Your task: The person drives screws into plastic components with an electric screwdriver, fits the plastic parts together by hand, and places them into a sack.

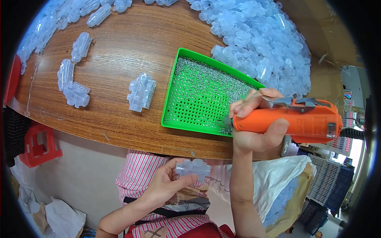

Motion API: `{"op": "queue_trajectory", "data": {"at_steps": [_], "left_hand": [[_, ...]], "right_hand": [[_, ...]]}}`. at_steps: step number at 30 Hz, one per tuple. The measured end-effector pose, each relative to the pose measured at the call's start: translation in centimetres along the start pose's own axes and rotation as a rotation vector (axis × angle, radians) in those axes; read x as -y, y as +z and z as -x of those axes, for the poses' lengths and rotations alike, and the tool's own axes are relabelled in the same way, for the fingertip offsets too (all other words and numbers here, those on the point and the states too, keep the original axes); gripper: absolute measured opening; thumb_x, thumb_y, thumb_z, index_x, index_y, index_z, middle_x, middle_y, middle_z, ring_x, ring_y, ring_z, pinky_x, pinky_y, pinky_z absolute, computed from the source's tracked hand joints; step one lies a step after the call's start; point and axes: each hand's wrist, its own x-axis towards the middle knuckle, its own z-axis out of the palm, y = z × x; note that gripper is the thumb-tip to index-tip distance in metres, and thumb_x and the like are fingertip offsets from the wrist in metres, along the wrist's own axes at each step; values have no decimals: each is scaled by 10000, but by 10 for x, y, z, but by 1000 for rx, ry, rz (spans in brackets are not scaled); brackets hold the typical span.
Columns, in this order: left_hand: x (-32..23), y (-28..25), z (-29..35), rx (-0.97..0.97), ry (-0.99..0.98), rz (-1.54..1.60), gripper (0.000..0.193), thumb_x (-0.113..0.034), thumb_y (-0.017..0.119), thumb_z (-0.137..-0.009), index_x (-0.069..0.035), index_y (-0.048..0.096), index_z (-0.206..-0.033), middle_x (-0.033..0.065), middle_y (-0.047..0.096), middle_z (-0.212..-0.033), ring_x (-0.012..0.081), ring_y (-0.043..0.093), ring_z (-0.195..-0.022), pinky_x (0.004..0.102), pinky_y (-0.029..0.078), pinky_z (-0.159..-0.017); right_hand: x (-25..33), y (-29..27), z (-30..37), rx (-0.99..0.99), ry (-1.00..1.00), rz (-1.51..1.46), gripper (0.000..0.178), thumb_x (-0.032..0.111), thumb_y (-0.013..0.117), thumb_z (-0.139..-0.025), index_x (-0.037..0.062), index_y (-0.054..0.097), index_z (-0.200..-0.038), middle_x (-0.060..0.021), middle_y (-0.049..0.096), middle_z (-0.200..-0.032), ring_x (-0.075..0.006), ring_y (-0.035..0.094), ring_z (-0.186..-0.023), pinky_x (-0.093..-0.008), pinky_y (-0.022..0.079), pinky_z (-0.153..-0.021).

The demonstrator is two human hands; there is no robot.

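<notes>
My left hand point(164, 184) pinches a clear plastic housing point(194, 169) between thumb and fingers, just off the table's front edge and above my lap. An orange electric screwdriver point(305, 122) lies sideways in my right hand point(254, 139), whose fingers wrap round its body. Its tip points left, down into the near right corner of a green perforated tray point(170, 93). Small silver screws point(206, 77) cover the tray's far part and thin out toward the near side. Whether a screw sits on the tip, I cannot tell. Another clear housing point(141, 93) lies left of the tray.
Several more housings point(74, 94) lie on the wooden table point(119, 43) at the left. A large heap of clear parts point(262, 39) fills the back right. A sack point(281, 178) of similar pieces stands below on the right; a red stool point(39, 146) is at the left.
</notes>
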Motion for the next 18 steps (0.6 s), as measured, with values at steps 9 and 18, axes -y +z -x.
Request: {"op": "queue_trajectory", "data": {"at_steps": [9,18], "left_hand": [[15,6,-8,-76,148,54,376,-10,654,-847,-13,481,-1181,92,624,-1095,139,622,-951,285,511,-848],[17,7,-12,-159,193,44,306,18,635,-860,36,435,-1091,122,608,-1082,133,614,-966,267,522,-861]], "right_hand": [[-14,4,4,-2,-31,21,710,689,414,-825,28,508,-1067,-83,467,-528,-152,371,-466,-289,402,-374],[-13,4,9,33,-11,37,745,702,428,-817,5,502,-1070,-102,496,-553,-170,400,-488,-303,418,-391]]}}
